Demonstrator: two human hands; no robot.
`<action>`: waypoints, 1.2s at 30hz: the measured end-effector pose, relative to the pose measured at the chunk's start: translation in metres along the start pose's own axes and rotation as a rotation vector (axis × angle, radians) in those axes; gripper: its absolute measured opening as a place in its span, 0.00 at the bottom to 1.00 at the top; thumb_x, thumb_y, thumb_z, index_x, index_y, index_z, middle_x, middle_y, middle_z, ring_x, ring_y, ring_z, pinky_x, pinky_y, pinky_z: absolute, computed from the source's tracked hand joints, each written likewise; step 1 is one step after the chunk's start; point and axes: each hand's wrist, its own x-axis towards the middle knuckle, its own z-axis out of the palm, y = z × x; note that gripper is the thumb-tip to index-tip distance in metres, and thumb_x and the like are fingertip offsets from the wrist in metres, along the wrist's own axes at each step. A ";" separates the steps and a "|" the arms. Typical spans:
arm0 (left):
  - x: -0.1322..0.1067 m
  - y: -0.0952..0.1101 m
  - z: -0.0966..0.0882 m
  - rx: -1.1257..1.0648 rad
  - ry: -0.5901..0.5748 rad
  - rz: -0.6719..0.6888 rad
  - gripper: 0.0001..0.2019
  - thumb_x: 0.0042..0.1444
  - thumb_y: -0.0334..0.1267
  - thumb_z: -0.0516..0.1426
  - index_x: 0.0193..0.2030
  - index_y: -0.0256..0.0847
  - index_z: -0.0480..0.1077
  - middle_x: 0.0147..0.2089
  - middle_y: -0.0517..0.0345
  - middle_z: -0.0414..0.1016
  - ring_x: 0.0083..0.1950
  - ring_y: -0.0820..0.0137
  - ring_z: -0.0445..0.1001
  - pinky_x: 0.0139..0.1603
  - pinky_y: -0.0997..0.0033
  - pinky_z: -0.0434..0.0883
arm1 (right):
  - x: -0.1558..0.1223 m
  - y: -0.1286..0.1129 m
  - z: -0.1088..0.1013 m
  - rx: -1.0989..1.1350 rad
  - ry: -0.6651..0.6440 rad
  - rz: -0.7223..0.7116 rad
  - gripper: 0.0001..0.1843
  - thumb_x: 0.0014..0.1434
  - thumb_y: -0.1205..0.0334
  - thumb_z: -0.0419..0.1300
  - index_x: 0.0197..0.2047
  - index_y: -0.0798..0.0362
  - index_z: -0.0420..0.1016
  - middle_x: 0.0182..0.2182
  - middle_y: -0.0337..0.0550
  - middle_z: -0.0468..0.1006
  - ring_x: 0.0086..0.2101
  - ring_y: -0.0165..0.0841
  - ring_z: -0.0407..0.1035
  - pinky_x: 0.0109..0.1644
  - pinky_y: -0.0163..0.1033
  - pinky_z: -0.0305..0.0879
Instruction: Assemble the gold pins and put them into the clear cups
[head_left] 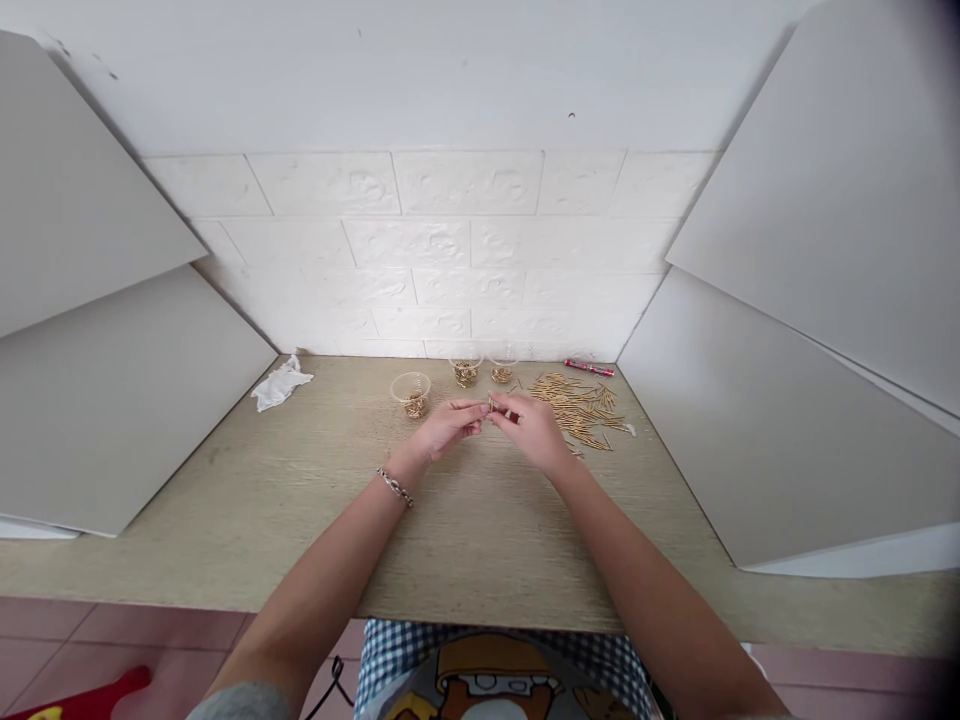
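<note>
In front of me both hands meet over the table with their fingertips together. My right hand [531, 428] is closed in a pinch on a thin gold-coloured rod [491, 403], held roughly upright. My left hand [453, 426], a chain bracelet on its wrist, pinches at the same rod from the left; its exact grip is too small to tell. Beside my right hand spreads a loose pile of similar gold rods [576, 408]. Left of and behind the hands stand a clear cup [411, 384] with small gold pieces, a second cup [465, 368] and a third cup [503, 366], likewise holding gold pieces.
A crumpled white tissue [282, 384] lies at the left of the wooden table [495, 540]. At the back right lies a red printed tube [589, 368]. Grey boards [120, 400] flank both sides, and a white brick-patterned wall [465, 240] closes the back.
</note>
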 end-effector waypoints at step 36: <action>0.001 -0.001 0.001 0.030 0.024 0.034 0.12 0.42 0.42 0.64 0.30 0.34 0.75 0.26 0.58 0.70 0.25 0.79 0.60 0.30 0.74 0.57 | -0.003 -0.001 0.005 -0.036 0.027 -0.006 0.17 0.55 0.65 0.57 0.48 0.50 0.75 0.37 0.45 0.79 0.32 0.34 0.72 0.39 0.39 0.67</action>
